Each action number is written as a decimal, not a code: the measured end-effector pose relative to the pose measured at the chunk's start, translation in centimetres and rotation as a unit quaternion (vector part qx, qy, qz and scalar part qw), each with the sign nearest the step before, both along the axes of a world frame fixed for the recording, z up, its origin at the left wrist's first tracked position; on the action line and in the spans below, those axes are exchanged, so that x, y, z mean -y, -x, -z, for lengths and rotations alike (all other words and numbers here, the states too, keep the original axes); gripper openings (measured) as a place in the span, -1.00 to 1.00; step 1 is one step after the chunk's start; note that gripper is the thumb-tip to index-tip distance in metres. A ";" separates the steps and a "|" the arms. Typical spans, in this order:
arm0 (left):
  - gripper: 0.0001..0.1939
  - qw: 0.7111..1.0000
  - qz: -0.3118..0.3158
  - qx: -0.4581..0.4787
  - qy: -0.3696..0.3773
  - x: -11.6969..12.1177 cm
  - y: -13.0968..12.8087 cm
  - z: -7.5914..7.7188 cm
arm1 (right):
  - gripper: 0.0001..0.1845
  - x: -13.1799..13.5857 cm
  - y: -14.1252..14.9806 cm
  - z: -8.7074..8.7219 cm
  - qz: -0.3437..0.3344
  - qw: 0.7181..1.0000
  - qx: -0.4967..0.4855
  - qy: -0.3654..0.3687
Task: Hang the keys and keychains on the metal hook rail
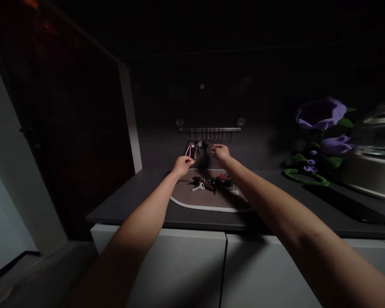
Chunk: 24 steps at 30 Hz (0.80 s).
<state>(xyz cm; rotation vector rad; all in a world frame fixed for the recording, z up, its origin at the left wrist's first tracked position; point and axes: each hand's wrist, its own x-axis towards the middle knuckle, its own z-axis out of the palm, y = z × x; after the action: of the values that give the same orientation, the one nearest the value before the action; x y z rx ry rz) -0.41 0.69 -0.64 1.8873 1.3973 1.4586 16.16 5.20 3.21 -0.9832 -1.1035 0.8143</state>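
Note:
My left hand point(182, 166) is closed in a pinch just below the hook rail. Its fingertips are at the lower ends of a pink strap point(188, 151) and a brown patterned key fob point(195, 153); what they grip is too small to make out. My right hand point(220, 153) has its fingers curled together, to the right of a bunch of hanging keys point(205, 144). Anything inside it is hidden. Keys and fobs hang on the left hooks of the clear rail point(210, 129). Below, a silver key point(198, 187) and a red fob point(223, 177) lie among dark keys.
A brown mat with a white rim point(208, 208) lies on the dark counter point(131, 201). On the right stand purple flowers point(322, 114) with a green ring base point(304, 176), a dark flat object point(349, 205) and a large pale appliance point(377, 162). White cabinet doors point(182, 265) are below.

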 end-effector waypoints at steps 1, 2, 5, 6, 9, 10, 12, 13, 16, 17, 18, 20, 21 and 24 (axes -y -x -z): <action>-0.87 1.000 0.006 -0.025 -0.005 0.0 0.0 0.1 | -0.86 0.7 0.1 0.2 -0.005 1.000 -0.009 0.014; -0.87 0.998 0.014 -0.053 -0.013 -0.1 0.0 0.2 | -0.86 1.3 0.1 0.4 -0.013 1.000 -0.015 0.020; -0.82 0.984 0.042 -0.163 -0.053 -0.3 0.0 0.8 | -0.85 3.1 -0.1 1.5 -0.035 0.999 -0.006 0.018; -0.79 0.976 0.050 -0.201 -0.065 -0.4 0.1 1.1 | -0.85 3.6 -0.3 1.9 -0.037 0.999 0.005 0.014; -0.69 0.950 0.069 -0.295 -0.075 -0.6 0.2 1.9 | -0.84 4.7 -1.0 3.2 -0.030 0.998 0.052 -0.002; -0.67 0.943 0.074 -0.315 -0.073 -0.6 0.3 2.1 | -0.84 5.0 -1.3 3.6 -0.026 0.997 0.070 -0.006; -0.67 0.933 0.085 -0.342 -0.069 -0.6 0.3 2.3 | -0.83 5.5 -1.6 4.3 -0.013 0.994 0.112 -0.014; -0.68 0.931 0.090 -0.348 -0.069 -0.6 0.3 2.3 | -0.84 5.7 -1.7 4.5 -0.004 0.990 0.136 -0.016; -0.72 0.930 0.093 -0.348 -0.069 -0.7 0.1 2.2 | -0.88 5.9 -1.8 5.0 0.023 0.974 0.225 -0.033; -0.74 0.931 0.091 -0.346 -0.069 -0.8 0.0 2.2 | -0.88 5.9 -1.8 5.1 0.029 0.966 0.254 -0.042; -0.77 0.932 0.088 -0.345 -0.070 -0.9 0.0 2.1 | -0.88 5.9 -1.7 5.2 0.035 0.958 0.279 -0.051; -0.84 0.930 0.082 -0.349 -0.074 -1.1 -0.1 2.1 | -0.87 5.9 -1.6 5.3 0.042 0.945 0.318 -0.062; -0.87 0.930 0.077 -0.352 -0.074 -1.2 0.0 2.1 | -0.87 6.0 -1.6 5.3 0.044 0.939 0.334 -0.063; -0.89 0.935 0.058 -0.343 -0.066 -1.2 0.2 1.9 | -0.87 6.0 -1.4 5.3 0.041 0.926 0.372 -0.058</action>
<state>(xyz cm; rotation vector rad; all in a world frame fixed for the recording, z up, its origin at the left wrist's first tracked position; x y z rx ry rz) -0.63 1.88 -2.54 2.6740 1.4405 0.8737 17.60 -0.83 -2.14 -1.2680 -1.7187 0.2834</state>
